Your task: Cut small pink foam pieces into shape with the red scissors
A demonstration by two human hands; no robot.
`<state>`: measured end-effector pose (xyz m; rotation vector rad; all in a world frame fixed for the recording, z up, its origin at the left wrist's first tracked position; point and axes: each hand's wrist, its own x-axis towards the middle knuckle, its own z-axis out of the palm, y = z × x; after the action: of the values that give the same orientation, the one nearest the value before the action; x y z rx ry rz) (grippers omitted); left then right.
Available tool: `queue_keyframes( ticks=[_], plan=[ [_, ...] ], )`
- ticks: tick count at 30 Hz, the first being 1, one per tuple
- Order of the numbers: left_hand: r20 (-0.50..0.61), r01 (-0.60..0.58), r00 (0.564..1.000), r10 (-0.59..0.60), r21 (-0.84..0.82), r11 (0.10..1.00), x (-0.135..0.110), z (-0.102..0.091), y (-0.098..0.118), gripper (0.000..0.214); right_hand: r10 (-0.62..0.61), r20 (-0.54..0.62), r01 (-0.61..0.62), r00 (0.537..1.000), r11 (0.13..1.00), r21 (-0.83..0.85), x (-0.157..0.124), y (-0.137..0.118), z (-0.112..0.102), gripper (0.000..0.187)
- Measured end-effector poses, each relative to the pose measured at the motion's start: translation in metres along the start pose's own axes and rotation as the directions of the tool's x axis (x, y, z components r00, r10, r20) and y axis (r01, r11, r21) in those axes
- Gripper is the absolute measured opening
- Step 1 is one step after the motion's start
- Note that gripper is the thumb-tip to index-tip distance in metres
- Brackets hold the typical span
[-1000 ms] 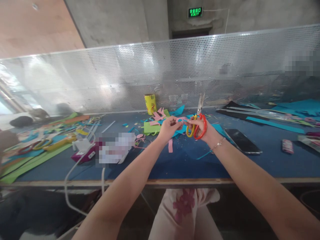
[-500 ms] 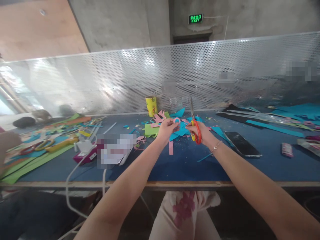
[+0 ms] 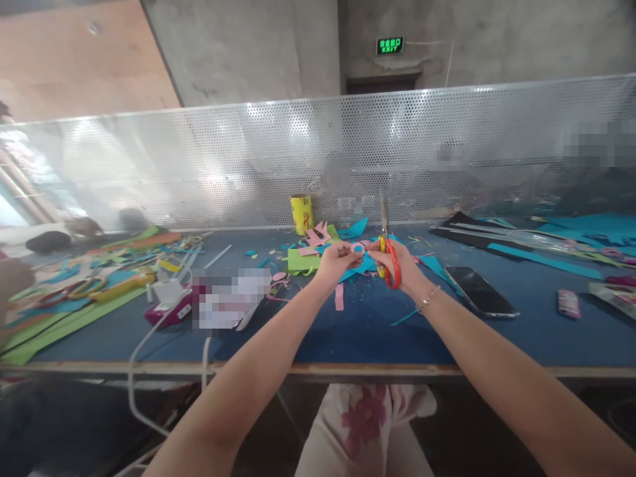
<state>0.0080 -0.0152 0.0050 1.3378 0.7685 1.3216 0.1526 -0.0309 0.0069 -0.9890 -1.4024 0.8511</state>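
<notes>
Between the fingertips of my left hand (image 3: pixel 335 262) is a small pink paper ring (image 3: pixel 358 248), pinched at its left side. Blue shows through its middle. My right hand (image 3: pixel 401 264) is closed on scissors (image 3: pixel 391 264) with red and yellow handles, their blades pointing up and away from me. The right fingertips are close to the ring's right edge; whether they touch it I cannot tell. Under and behind both hands lie blue paper pieces (image 3: pixel 354 228), pink scraps (image 3: pixel 339 297) and a green piece (image 3: pixel 299 261).
A yellow cardboard roll (image 3: pixel 301 214) stands near the perforated metal screen (image 3: pixel 248 165). To the right lie a phone (image 3: pixel 481 291) and a small pink item (image 3: pixel 568 303). Leftward are a purple power strip (image 3: pixel 169 311) with white cable, a yellow glue gun (image 3: pixel 124 286) and coloured paper strips.
My left hand and the pink ring have shifted slightly right, and the right fingertips are now closer to the ring. The scissors remain in my right hand. The view has tilted a little.
</notes>
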Motion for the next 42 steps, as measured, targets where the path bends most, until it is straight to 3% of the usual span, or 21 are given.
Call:
queue_keyframes(
  ticks=[7, 17, 32, 42],
  plan=[
    [-0.004, -0.021, 1.0, 0.021, 0.048, 0.999, -0.001, 0.0, 0.002, 0.023, 0.03, 0.028, -0.029, 0.999, 0.999, -0.019, -0.002, -0.001, 0.002, 0.03],
    [0.018, -0.028, 0.999, 0.027, 0.044, 0.999, -0.001, -0.001, 0.002, 0.021, 0.099, 0.076, -0.109, 0.992, 0.985, 0.133, -0.007, -0.009, 0.004, 0.032],
    [0.068, -0.006, 0.998, 0.0, 0.083, 0.997, -0.004, 0.001, -0.003, 0.017, 0.07, 0.011, -0.07, 0.997, 0.997, -0.022, 0.001, 0.004, 0.003, 0.027],
    [0.053, -0.008, 0.999, 0.003, 0.087, 0.996, -0.001, -0.002, -0.005, 0.019, 0.104, -0.027, -0.104, 0.994, 0.994, -0.015, 0.001, 0.001, 0.001, 0.028]
  ],
)
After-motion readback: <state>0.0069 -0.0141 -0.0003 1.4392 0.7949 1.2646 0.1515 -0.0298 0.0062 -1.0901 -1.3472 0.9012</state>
